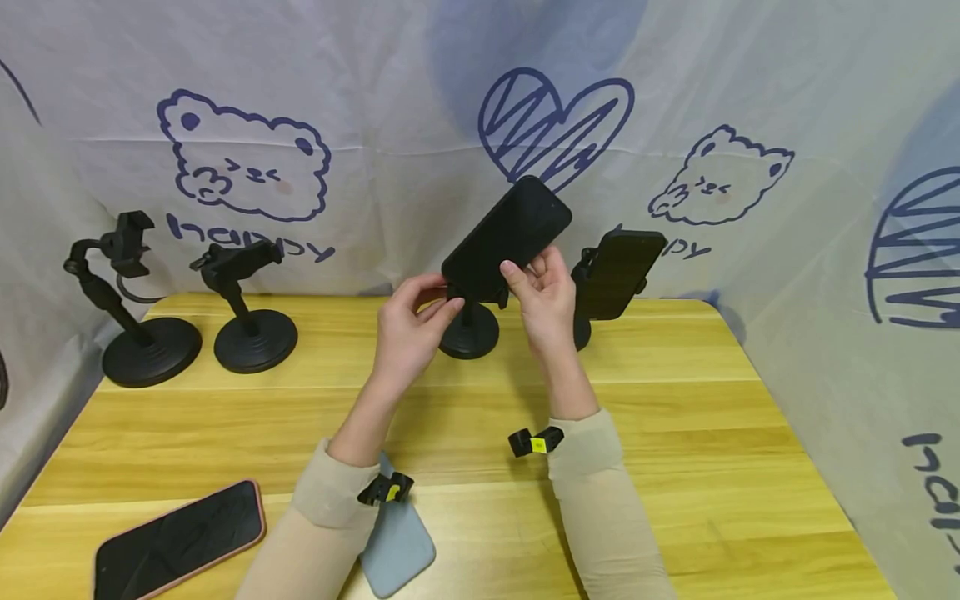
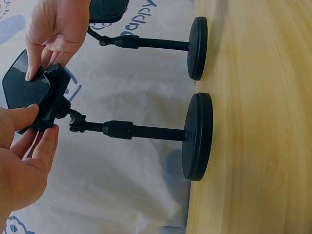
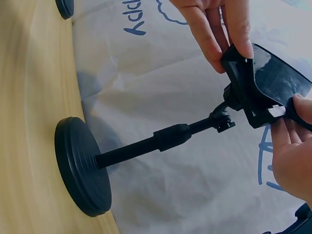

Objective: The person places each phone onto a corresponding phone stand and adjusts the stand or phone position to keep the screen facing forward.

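Note:
A black smartphone (image 1: 507,235) is held tilted at the clamp of a black phone stand (image 1: 469,332), in the middle of the head view. My left hand (image 1: 412,325) pinches the clamp end at the phone's lower left corner, thumb in front and fingers behind. With the thumb across its screen, my right hand (image 1: 546,304) grips the phone by its lower right edge. Both wrist views show the stand's clamp (image 3: 261,114) against the phone; whether the phone is seated between the clamp's arms I cannot tell.
Right of my hands, another stand carries a black phone (image 1: 618,275). Two stands without phones, a left one (image 1: 150,350) and a nearer one (image 1: 255,340), stand at the back left. A pink-edged phone (image 1: 180,542) and a grey-blue phone (image 1: 397,546) lie in front, the latter partly under my left forearm.

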A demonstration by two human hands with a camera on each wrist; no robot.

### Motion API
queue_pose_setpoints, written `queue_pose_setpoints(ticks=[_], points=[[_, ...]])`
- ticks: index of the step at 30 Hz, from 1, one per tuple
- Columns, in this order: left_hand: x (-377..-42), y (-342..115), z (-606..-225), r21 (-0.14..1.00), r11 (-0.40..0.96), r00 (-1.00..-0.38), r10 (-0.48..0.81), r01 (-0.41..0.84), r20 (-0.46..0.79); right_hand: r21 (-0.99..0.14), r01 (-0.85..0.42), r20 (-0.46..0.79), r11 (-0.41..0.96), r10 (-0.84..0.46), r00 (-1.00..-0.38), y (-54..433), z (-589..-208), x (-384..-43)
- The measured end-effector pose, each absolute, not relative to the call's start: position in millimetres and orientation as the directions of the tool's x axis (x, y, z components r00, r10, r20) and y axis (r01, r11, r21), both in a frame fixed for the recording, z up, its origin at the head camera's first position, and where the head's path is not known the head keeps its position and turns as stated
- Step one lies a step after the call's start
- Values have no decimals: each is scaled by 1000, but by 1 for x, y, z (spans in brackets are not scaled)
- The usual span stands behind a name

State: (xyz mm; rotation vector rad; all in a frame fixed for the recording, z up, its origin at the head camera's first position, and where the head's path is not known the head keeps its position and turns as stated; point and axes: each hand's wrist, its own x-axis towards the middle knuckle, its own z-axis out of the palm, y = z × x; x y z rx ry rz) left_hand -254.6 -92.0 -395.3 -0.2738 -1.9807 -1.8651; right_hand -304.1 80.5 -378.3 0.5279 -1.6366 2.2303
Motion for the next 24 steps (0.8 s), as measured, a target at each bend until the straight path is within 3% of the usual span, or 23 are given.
queue_pose_setpoints(ticks=[7,24], points=[[-255,-93,-394,910,109,-899,-150,400,412,-826,-512,519,-236,35,-854,81,-379,-304],[-256,-97,-394,833,233,-821,-176,502,544,-802,-568,573,-187,28,-819,81,-380,-306]])
